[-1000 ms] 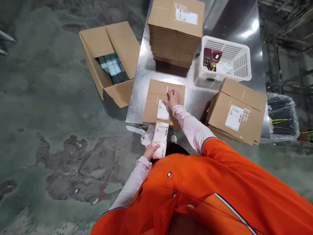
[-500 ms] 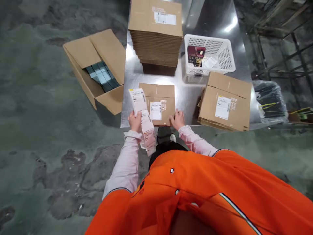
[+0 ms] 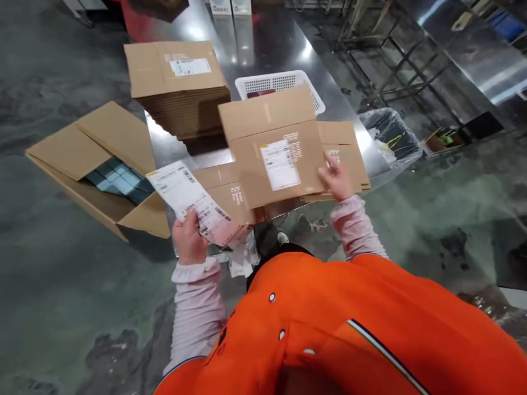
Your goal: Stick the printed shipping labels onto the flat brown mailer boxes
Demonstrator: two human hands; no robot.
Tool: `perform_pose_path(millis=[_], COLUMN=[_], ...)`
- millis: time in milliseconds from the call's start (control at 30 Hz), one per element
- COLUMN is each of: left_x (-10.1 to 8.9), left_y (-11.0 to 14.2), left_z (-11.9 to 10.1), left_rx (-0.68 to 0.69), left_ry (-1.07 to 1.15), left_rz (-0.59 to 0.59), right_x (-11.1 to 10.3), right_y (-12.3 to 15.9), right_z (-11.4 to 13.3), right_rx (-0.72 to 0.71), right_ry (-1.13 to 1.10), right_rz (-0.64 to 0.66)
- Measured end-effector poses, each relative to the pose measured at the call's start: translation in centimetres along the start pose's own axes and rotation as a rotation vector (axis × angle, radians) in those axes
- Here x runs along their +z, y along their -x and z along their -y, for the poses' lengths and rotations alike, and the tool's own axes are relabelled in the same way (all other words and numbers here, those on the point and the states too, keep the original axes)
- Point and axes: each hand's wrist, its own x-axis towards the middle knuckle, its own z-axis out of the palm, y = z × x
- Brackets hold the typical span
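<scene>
My left hand (image 3: 190,237) pinches a strip of printed shipping labels (image 3: 175,189), which hangs down toward the table's front edge. In my right hand (image 3: 336,176) is the right edge of a flattened cardboard box (image 3: 247,151), raised above the table and tilted. A white shipping label (image 3: 281,164) is stuck on its face, beside white lettering. Under the label strip lies another flat carton (image 3: 224,186), partly covered, with no label on the part that shows. Behind the raised box, at the right, a pile of flat cartons (image 3: 343,137) is partly hidden.
A tall stack of flat cartons (image 3: 177,71) stands at the back left of the metal table (image 3: 267,49). Behind the raised box is a white plastic basket (image 3: 284,82). An open carton (image 3: 99,159) stands left of the table, and a lined bin (image 3: 391,137) to the right.
My right hand has lifted the labelled flat box off the table and moved it right, uncovering another carton. My left hand still holds the label strip. The view has turned.
</scene>
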Motion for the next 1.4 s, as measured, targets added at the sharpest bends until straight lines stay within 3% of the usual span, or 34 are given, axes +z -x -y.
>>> perform_pose_path(millis=[67, 133, 200, 233, 300, 333, 367, 433, 533, 667, 767, 867, 967, 1100, 1167, 1267, 1400], left_x=[0.6, 1.2, 2.1, 2.6, 3.3, 3.6, 3.7, 3.4, 2.3, 1.4, 1.7, 1.9, 1.3, -1.2, -2.8, -5.2, -7.9], left_y=[1.5, 2.9, 4.2, 4.7, 5.5, 5.7, 5.8, 5.6, 5.2, 5.9, 6.5, 6.4, 5.4, 5.6, 7.5, 12.2, 16.7], left_z=[-0.8, -1.0, -0.7, -0.4, 0.1, 0.2, 0.3, 0.4, 0.9, 2.6, 4.5, 6.7, 9.2, 13.2, 14.9, 16.2, 15.2], left_rx=[-0.019, 0.002, 0.051, 0.058, 0.009, -0.031, -0.066, -0.104, -0.127, -0.185, -0.138, -0.134, -0.279, -0.538, -0.63, -0.726, -0.781], left_ry=[0.043, 0.083, 0.077, 0.057, 0.003, -0.016, -0.023, -0.003, 0.005, -0.026, -0.072, -0.106, -0.009, 0.118, 0.139, 0.111, 0.041], left_rz=[0.026, 0.042, 0.051, 0.08, 0.206, 0.273, 0.314, 0.255, 0.045, -0.042, -0.217, -0.359, -0.253, -0.083, -0.081, -0.12, -0.171], right_x=[-6.0, -7.6, -4.2, -1.0, 6.4, 9.9, 12.9, 16.9, 18.6, 19.0, 20.0, 21.9, 25.1, 30.3, 32.3, 34.1, 35.0], right_y=[-1.2, -1.3, 0.1, 1.3, 4.2, 5.7, 7.2, 9.3, 9.7, 6.9, 6.3, 6.6, 5.2, 0.3, -2.0, -3.9, -2.0], right_z=[0.2, 0.9, 2.2, 2.9, 4.1, 4.6, 4.9, 5.2, 5.5, 6.6, 6.9, 5.7, 3.4, 0.7, 0.0, -0.5, -0.6], right_rx=[0.034, 0.051, 0.039, 0.028, 0.035, 0.06, 0.104, 0.18, 0.179, 0.044, -0.017, -0.011, -0.085, -0.099, -0.096, -0.164, -0.498], right_ry=[0.198, 0.352, 0.336, 0.255, -0.071, -0.251, -0.373, -0.481, -0.461, -0.319, -0.177, -0.145, -0.07, 0.224, 0.362, 0.562, 0.727], right_rz=[-0.04, -0.078, -0.001, 0.095, 0.455, 0.558, 0.569, 0.644, 0.763, 0.712, 0.755, 0.764, 0.686, 0.484, 0.465, 0.476, 0.671])
